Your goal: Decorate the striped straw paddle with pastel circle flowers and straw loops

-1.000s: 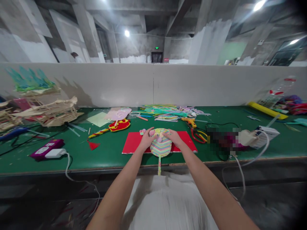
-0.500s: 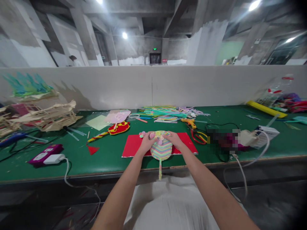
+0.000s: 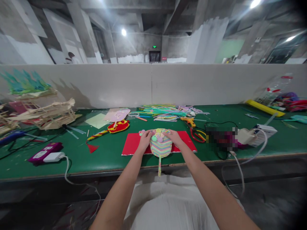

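left hand (image 3: 144,141) and right hand (image 3: 175,138) hold the likely light, fragile fan (image 3: 161,149) by its rim, ten and two o'clock.

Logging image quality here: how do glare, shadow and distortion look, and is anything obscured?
All in the head view: a round white ceiling light glares; a jagged shadow falls on the pale grey partition beside the teal-and-green spiky craft; the frame's sides look wide-angle stretched; pixelation hides part of the green table's right side; the round pastel-striped fan reads clearly, though its fine detail is soft.
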A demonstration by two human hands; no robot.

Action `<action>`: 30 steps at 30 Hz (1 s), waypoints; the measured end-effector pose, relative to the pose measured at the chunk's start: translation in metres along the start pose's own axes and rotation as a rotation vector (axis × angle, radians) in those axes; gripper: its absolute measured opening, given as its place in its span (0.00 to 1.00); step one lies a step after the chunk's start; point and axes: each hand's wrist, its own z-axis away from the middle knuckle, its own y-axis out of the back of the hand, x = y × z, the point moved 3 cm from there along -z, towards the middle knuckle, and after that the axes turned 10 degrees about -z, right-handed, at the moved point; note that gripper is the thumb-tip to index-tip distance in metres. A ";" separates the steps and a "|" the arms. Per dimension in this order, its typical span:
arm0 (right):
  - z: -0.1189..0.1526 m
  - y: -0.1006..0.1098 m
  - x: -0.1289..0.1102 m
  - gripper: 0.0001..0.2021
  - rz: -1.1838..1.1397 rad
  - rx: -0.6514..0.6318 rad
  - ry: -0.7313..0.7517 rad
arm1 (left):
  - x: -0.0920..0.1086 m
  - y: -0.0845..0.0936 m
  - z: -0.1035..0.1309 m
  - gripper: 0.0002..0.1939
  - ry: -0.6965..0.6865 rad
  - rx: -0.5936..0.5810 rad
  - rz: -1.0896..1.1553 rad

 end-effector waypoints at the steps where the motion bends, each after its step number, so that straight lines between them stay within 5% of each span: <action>1: 0.000 0.000 0.001 0.19 -0.005 -0.004 -0.005 | 0.002 0.000 0.000 0.11 -0.010 -0.005 -0.001; 9: -0.001 0.001 0.002 0.18 0.002 0.016 0.026 | 0.007 0.002 0.002 0.10 -0.145 0.038 0.078; 30: 0.001 0.001 -0.001 0.20 -0.032 0.009 0.005 | 0.011 0.005 0.004 0.09 -0.234 0.051 -0.037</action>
